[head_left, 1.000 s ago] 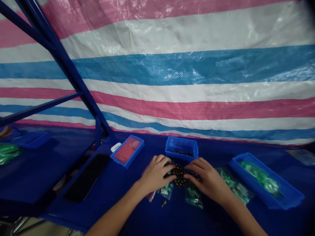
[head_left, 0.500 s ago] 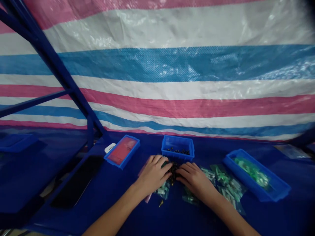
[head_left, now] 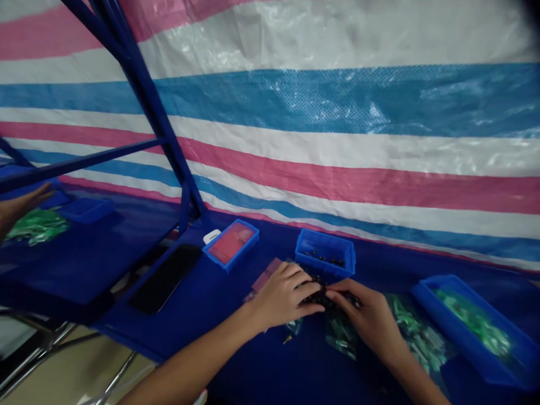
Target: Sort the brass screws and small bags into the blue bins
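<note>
Far L of the dark pile: another person's hand, by green packs. Nearer, still L of the pile: a flat black thing, then a blue tray w/ red stuff in it. A pink pack is just L of the pile, by the L hand.

L hand is on the pile's L side, fingers bent over it & a bit apart. One gold bit is on the near side of the pile, on the blue table.

The pile is btwn the 2 hands, both right at it, so neither is clearly nearer. Fingers hide its edges; can't tell its long way. Small blue bin is just past the pile, w/ dark bits inside.

R hand is on the pile's R side, thumb & finger tips close tog.; can't tell if they grip a bit. Hands are apart at the wrists; can't tell if tips touch. A clear bag is near R of the pile; more green bags & a long blue bin are farther R.
</note>
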Motion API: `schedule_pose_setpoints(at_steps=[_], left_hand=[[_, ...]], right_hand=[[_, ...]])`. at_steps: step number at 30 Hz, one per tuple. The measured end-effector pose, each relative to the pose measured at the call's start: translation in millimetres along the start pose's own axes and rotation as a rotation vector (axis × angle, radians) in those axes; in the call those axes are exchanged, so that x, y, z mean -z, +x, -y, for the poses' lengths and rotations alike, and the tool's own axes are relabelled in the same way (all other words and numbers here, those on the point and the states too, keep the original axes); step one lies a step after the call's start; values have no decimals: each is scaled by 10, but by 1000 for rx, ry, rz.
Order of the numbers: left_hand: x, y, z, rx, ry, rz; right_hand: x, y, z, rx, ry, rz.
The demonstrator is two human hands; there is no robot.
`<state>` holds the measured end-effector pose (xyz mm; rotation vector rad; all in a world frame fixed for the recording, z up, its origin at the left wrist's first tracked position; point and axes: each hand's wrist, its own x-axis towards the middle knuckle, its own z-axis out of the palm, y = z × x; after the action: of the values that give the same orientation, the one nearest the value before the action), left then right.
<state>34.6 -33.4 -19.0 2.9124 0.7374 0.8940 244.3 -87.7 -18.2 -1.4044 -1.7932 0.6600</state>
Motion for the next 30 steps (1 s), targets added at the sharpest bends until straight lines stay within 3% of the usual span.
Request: schedule_pose_setpoints(at_steps=[5, 15, 20, 25, 30], left_hand=[[-41, 1, -47, -16, 15, -2], [-57, -30, -9, -56, 64, 28], [-79, -34, 3, -46, 54, -52], [-72, -43, -10, -109, 107, -11], [-46, -40, -7, -108, 64, -13]], right_hand=[[-85, -41, 36, -144, 139, 72], [-107, -73, 49, -134, 119, 96], [-154, -49, 56, -167, 234, 49], [-126, -43, 101, -118, 49, 149], [-84, -59, 147, -128, 66, 183]])
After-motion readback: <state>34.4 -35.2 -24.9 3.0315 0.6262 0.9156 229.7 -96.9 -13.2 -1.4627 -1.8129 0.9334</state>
